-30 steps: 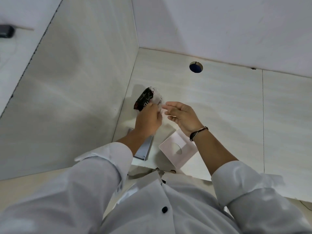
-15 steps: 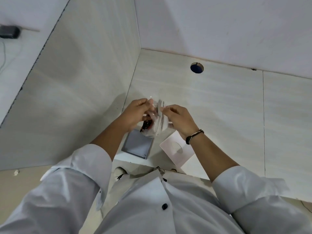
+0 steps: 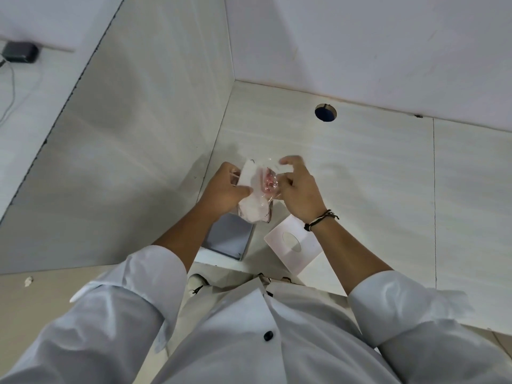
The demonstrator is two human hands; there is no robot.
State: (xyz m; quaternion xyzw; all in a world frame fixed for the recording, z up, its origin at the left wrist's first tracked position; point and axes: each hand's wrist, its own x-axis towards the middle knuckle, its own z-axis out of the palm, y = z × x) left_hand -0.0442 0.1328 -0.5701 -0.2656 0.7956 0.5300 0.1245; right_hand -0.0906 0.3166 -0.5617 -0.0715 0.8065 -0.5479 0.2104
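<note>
While the left hand [image 3: 221, 187] grips the clear packet [image 3: 256, 196] between both hands, the right hand [image 3: 298, 195] pinches its film edge. Pulling evenly, close to the seam, should open it cleanly.

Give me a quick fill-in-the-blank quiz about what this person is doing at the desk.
The left hand and right hand grip the clear packet, so the number of hands on it is ___. The cord bracelet circles the ___ wrist. The grey slab lies nearest the ___ forearm. Missing: two; right; left.
</note>
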